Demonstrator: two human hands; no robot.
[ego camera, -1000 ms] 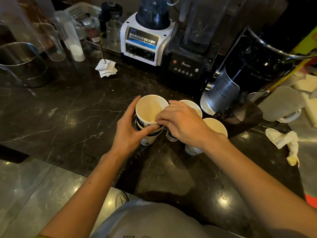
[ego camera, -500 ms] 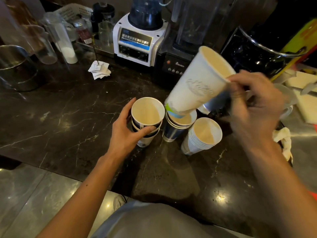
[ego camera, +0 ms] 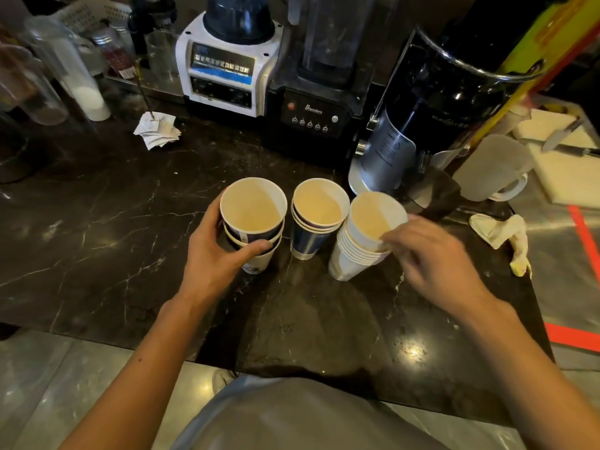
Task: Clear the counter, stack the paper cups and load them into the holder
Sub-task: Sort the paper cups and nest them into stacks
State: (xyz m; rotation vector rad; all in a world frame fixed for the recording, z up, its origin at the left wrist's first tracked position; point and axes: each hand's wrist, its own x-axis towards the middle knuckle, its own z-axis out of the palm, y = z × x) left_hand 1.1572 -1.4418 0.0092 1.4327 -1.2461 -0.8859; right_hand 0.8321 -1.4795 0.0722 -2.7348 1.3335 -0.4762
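Note:
Three stacks of paper cups stand on the dark marble counter (ego camera: 97, 248). My left hand (ego camera: 217, 254) wraps around the left stack (ego camera: 253, 209), which is white and dark blue. The middle stack (ego camera: 316, 209) is dark blue and stands free. The right stack (ego camera: 363, 245) is white, holds several cups and leans right. My right hand (ego camera: 431, 258) touches the rim of its top cup with the fingertips; the hand is blurred. No cup holder is in view.
Behind the cups stand a white blender (ego camera: 227, 66), a black blender (ego camera: 318, 102) and a black grinder (ego camera: 431, 102). Crumpled receipts (ego camera: 157, 129) lie at the back left, a crumpled cloth (ego camera: 500, 232) and a frosted pitcher (ego camera: 493, 167) at the right. Glass jars crowd the far left.
My right hand lifted a white cup off the middle stack, carried it right and set it down into the right stack. My left hand stayed on the left stack.

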